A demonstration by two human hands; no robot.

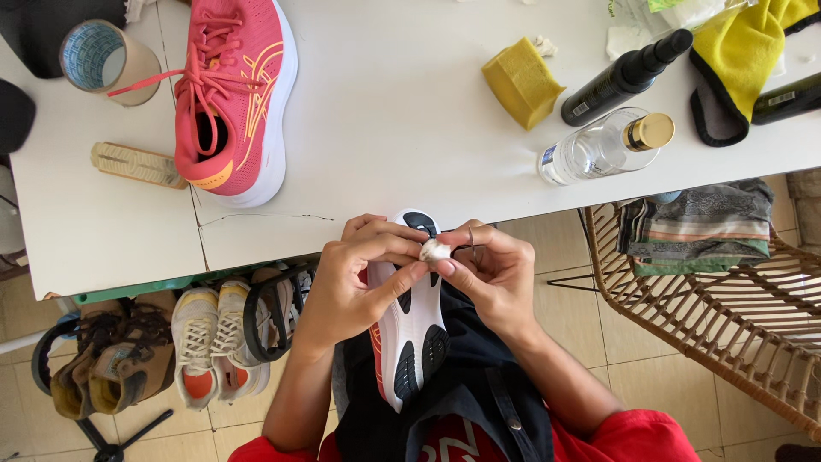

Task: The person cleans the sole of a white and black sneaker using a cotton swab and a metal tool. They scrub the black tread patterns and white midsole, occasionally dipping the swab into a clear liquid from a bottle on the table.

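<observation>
At lower centre a shoe (410,329) is held sole-up on the lap, and a white wad (434,251) is pinched against its toe by both hands, left (355,278) and right (496,274). The sole looks mostly white already, so the wiping seems well advanced; the pink shoe (231,94) at upper left on the desk (410,111) is untouched.

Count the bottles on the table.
3. A clear bottle with a gold cap lies near the table's front edge, a black spray bottle lies behind it, and a dark bottle is cut off at the right edge.
</observation>
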